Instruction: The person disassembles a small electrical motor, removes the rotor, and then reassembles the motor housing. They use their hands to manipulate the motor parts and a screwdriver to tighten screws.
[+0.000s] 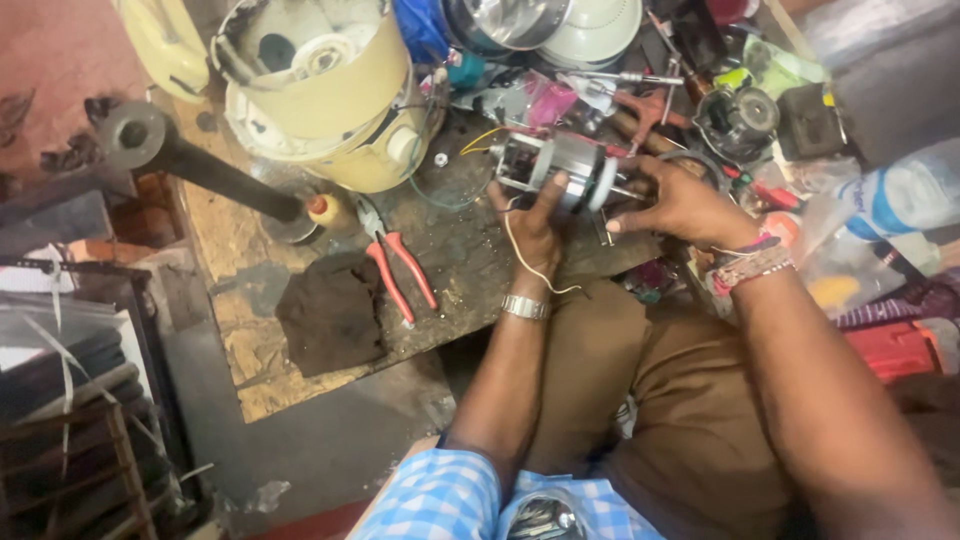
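An electric motor (560, 165) with a metal frame and loose wires is held over the far edge of a worn wooden workbench (250, 330). My left hand (535, 225) grips it from below, a watch on that wrist and a pale wire trailing over the hand. My right hand (675, 205) clasps the motor's right end, thread bands on the wrist. My brown trousers and blue checked shirt fill the lower middle.
A cream appliance housing (335, 90) lies on the bench's back. Red-handled pliers (395, 260) and a dark cloth (330, 310) lie on the bench. Tools, wires and parts clutter the back right. A plastic bottle (900, 195) lies at right, a black pipe (190, 160) at left.
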